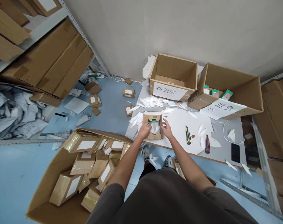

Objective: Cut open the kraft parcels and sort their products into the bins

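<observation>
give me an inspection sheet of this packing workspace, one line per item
surface: table partly covered by white paper sheets
job's things: small open carton with white wrapping and something green inside; yellow-black utility knife; red-black utility knife
clutter: torn paper scraps on table, more on floor; phone near table edge
hands: left and right at opposite sides of the small carton; exact grip unclear
cables: white cable on table, its ends unclear; another on floor by wall
surroundings: two labelled cardboard boxes behind, right one holding green-and-white boxes; large carton of taped parcels at left; stocked shelving both sides
</observation>
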Available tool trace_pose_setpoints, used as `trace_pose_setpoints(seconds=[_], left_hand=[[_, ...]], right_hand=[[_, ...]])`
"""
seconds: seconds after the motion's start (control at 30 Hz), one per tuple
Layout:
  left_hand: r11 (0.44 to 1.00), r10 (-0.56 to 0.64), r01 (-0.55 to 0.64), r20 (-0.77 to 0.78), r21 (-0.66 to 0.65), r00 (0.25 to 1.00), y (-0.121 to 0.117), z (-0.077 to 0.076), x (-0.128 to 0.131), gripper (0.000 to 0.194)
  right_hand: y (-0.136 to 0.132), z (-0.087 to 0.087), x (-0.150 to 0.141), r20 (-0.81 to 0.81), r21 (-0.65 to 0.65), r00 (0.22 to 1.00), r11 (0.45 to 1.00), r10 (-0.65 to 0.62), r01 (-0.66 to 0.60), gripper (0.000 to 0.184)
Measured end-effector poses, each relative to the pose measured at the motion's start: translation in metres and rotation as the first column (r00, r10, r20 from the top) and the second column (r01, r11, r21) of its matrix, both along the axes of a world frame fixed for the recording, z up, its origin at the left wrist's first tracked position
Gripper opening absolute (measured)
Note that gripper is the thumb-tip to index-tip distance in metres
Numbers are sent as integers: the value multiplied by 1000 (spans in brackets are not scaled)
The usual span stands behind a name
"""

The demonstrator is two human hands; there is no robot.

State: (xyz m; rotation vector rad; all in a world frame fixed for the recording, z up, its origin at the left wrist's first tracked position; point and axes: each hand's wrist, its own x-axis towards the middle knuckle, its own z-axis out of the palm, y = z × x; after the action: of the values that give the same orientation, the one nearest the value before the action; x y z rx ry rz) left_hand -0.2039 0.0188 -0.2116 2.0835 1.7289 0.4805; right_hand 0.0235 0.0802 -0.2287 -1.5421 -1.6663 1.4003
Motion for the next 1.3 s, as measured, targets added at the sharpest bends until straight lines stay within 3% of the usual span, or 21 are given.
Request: trace_pose_setpoints(seconds=[0.17,0.33,0.5,0.67,0.83,0.97,1.07,1.2,1.3], left_hand=[[1000,1,-2,-20,-14,1000,-10,1,8,14],[993,-97,97,2,-71,995,-21,0,9,28],[988,49,-19,190,-156,981,-19,2,4,39],[959,-46,110,239,-262,970,-39,10,7,39],[984,51,-23,156,-179,986,-57,10,20,22],[986,93,-76,112,-149,989,-51,6,28,27],[981,71,-37,178,-189,981,-49,4,29,42],[974,-3,56,235,-218,972,-62,0,29,42],[987,11,13,143,-161,990,-77,-6,31,37]], right_hand=[[-12,-14,28,137,21,986,996,-92,91,76],[-36,-29,7,239,144,971,990,-28,-7,62],[-49,-33,-12,207,99,977,995,-49,29,69],[-41,-31,-8,267,101,961,994,-70,44,70],[-35,-30,-6,315,16,948,999,-51,48,59],[-40,-31,-9,283,-45,955,993,-91,108,58],[-43,-31,-13,271,-76,950,980,-155,182,60],[-47,-34,-22,195,-77,949,960,-249,268,58],[-53,-38,-30,144,-85,950,954,-276,289,62]])
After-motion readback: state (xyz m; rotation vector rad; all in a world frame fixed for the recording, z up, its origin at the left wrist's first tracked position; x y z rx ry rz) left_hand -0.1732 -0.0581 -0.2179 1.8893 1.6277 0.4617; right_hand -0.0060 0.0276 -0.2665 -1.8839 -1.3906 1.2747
